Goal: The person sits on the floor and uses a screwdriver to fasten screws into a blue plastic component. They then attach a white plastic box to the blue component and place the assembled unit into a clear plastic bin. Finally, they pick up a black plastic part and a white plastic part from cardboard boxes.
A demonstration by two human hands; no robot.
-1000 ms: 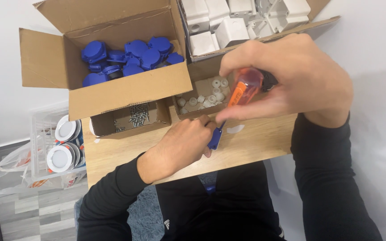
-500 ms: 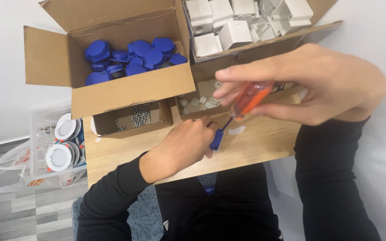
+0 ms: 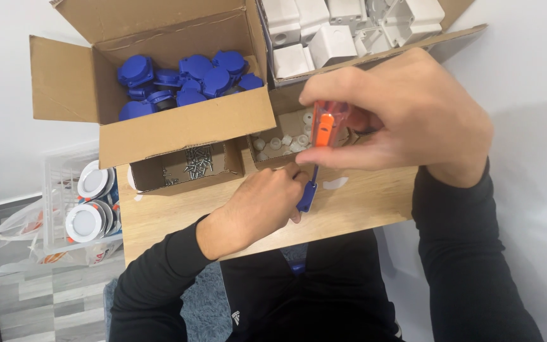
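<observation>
Nearest the viewer, the left hand [image 3: 261, 206] is laid knuckles-up on the light wooden table [image 3: 159, 218], its black sleeve reaching in from the lower left. Its fingers are curled together and clamped on a small blue plastic part [image 3: 307, 197], which is pressed down on the table just in front of the open cardboard tray of small white caps [image 3: 280, 140]. Above that blue part, the right hand [image 3: 406, 114] is raised, its forearm coming in from the right, and its fingers are closed round the translucent orange handle of a screwdriver [image 3: 322, 126]. The tool is held nearly upright, and its thin shaft is run down to the blue part.

Compared with half a second ago, the orange handle is seen stood up straighter and less blurred, while the left hand has stayed at the same spot on the table.

Left of the blue part, a low cardboard tray of loose metal screws [image 3: 196, 161] is set. Behind it, a large open cardboard box of blue round covers [image 3: 185, 76] is placed, and farther right a box of white square plastic housings [image 3: 337, 28] is seen.
</observation>
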